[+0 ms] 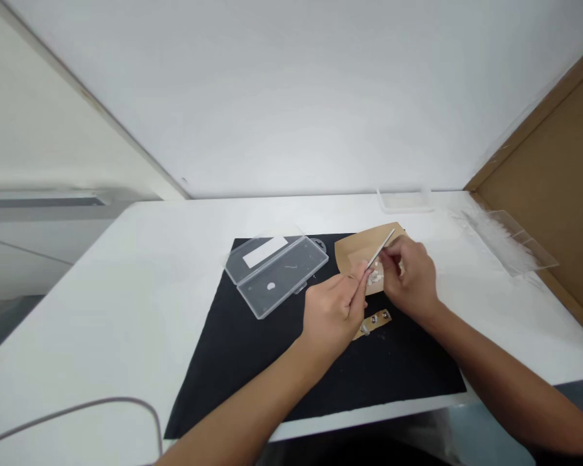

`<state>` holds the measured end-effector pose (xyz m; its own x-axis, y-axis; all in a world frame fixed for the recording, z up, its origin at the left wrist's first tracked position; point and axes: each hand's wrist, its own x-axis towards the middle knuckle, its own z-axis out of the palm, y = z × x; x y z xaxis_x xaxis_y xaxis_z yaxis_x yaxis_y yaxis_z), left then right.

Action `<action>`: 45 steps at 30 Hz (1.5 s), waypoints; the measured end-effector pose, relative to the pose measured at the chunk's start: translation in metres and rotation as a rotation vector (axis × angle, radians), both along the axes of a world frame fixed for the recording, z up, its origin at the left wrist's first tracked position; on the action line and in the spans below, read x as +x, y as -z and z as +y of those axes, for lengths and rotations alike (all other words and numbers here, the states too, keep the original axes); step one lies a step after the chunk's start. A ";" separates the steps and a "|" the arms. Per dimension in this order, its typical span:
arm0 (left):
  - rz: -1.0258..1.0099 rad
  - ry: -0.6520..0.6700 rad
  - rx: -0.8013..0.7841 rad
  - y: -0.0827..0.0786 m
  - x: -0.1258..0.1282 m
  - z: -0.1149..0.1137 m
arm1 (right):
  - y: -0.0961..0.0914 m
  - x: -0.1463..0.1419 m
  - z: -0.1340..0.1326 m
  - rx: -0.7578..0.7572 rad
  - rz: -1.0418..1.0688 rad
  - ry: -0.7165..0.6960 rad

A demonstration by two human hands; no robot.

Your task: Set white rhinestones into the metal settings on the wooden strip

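My left hand is closed around a thin metal tool that slants up to the right. My right hand is closed in a pinch beside it, over a small pile of pale bits on a tan leather piece. What the right fingers hold is too small to make out. A small tan strip with metal snaps lies just below both hands on the black mat.
A clear plastic box lies open on the mat's left part. A clear tray and a shallow clear lid sit at the back right. A brown board stands on the right. A grey cable curves across the white table.
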<state>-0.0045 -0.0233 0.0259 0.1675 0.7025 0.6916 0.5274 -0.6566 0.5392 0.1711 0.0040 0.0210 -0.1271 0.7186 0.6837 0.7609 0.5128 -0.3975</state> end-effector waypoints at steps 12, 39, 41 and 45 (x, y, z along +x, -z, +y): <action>-0.015 -0.028 -0.086 0.002 0.000 0.001 | 0.003 0.007 0.001 0.005 0.122 0.027; 0.052 0.018 -0.049 0.006 -0.002 0.005 | -0.002 0.001 -0.001 -0.027 -0.012 -0.049; 0.045 0.016 -0.050 0.006 -0.002 0.005 | -0.001 -0.001 -0.001 0.003 0.011 0.007; 0.036 0.008 -0.043 0.006 -0.002 0.004 | -0.003 -0.001 -0.002 -0.019 -0.017 0.009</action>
